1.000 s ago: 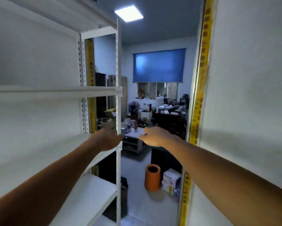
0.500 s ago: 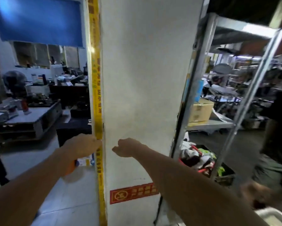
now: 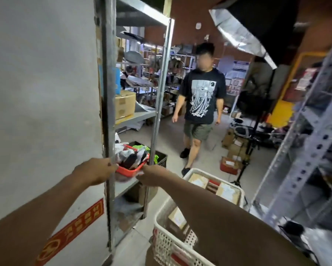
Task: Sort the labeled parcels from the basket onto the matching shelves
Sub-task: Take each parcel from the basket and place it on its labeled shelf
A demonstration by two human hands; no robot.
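A white plastic basket [image 3: 161, 217] stands at the lower right. It holds several cardboard parcels with white labels, such as one parcel [image 3: 228, 191] at its far end and another parcel [image 3: 177, 217] nearer me. My left hand [image 3: 96, 169] and my right hand [image 3: 153, 175] are stretched out ahead of me, side by side, with the fingers curled in and nothing in them. My right forearm passes over the basket. Both hands are in front of a metal shelf unit [image 3: 161, 93] beside a white pillar [image 3: 46, 93].
A person in a black T-shirt [image 3: 201, 104] walks towards me down the aisle. The metal shelf unit carries a red basket of bags [image 3: 132, 170] and a cardboard box [image 3: 124, 104]. A grey perforated rack [image 3: 315, 141] stands at the right, with boxes and a light stand behind.
The view has swung right, from the empty white shelves past the pillar to the aisle. The white basket has come into view. Both hands stay closed and held out in front.
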